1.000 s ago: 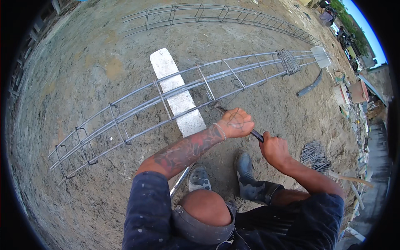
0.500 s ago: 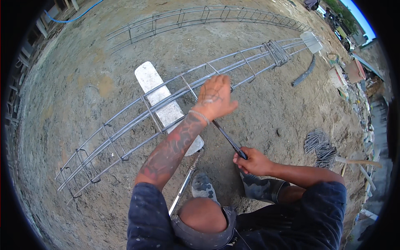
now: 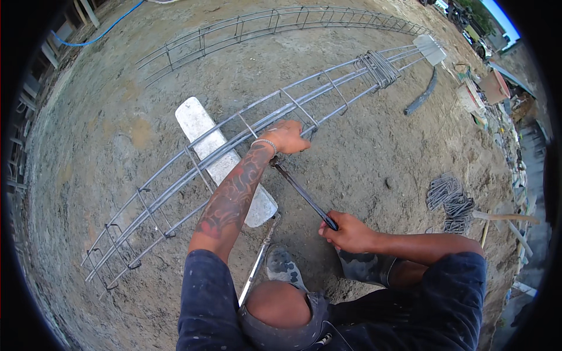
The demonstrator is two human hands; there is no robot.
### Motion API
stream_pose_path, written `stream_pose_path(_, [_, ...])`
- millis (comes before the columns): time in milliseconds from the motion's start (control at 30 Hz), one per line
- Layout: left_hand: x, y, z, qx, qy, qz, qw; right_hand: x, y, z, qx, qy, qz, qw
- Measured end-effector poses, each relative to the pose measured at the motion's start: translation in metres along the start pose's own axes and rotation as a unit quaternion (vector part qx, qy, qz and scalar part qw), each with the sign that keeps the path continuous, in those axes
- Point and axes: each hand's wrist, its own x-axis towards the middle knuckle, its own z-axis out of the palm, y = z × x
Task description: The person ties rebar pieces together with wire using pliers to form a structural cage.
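Observation:
A long rebar cage made of parallel steel bars and square stirrups lies diagonally in front of me. My left hand is at the near side of its middle, fingers curled down round the steel there; the fingertips are partly hidden. My right hand, lower and nearer to me, is closed round the handle of a dark metal bar tool. The tool's far end reaches up to just below my left hand. A pale, round-ended board lies crosswise under the cage. A bundle of stirrups hangs round its far right part.
A second rebar cage lies farther back. Loose stirrups are piled at the right beside a wooden-handled tool. A metal bar lies by my boot. Buckets and a dark hose piece are at the far right.
My left hand has come down and slightly left, its spread fingers now curled onto the cage. My right hand and the bar tool have shifted slightly left; the view has shifted a little too.

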Motion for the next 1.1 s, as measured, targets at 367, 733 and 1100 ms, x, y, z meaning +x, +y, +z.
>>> stream_pose_path(367, [-0.002,0.061,0.049,0.410,0.320,0.076,0.850,0.008,0.018,0.008,-0.075,0.028,-0.048,0.996])
stream_pose_path(733, [-0.029,0.081,0.040,0.669,0.085,0.099,0.732,0.006,0.016,0.010,-0.072,0.051,-0.056,0.995])
stream_pose_path(1100, [0.019,0.011,0.014,0.014,0.096,-0.008,0.995,0.008,0.015,0.012,-0.049,0.042,-0.066,0.996])
